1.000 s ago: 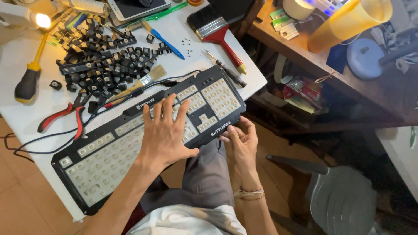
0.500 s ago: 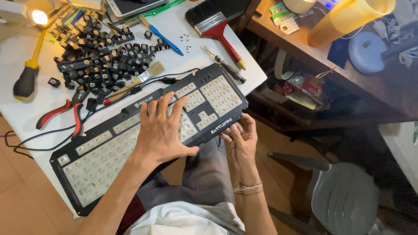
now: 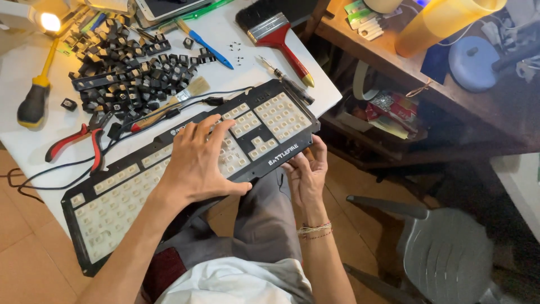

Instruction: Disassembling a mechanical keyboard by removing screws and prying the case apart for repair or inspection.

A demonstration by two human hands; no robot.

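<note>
I see pliers [image 3: 76, 143] lying left on the white table [image 3: 17, 90] | keyboard [image 3: 121, 194] overhangs the table's front edge | left hand [image 3: 199, 160] pressed flat, fingers spread, on its middle | right hand [image 3: 306, 174] holding its lower right edge from beneath, fingers curled.

Home repair bench: pliers [image 3: 76, 147], screwdriver [image 3: 36, 93], paintbrush [image 3: 275, 36].

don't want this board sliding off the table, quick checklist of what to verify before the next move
1. Left hand flat on the keyboard: ok.
2. Right hand gripping the keyboard's near edge: ok.
3. Keyboard fully supported by the white table: not ok, its near edge overhangs the lap.
4. Keycaps heaped clear of the keyboard: ok.
5. Cable free of the red pliers: not ok, it runs under them.
6. Underside of the keyboard: cannot tell.
</note>
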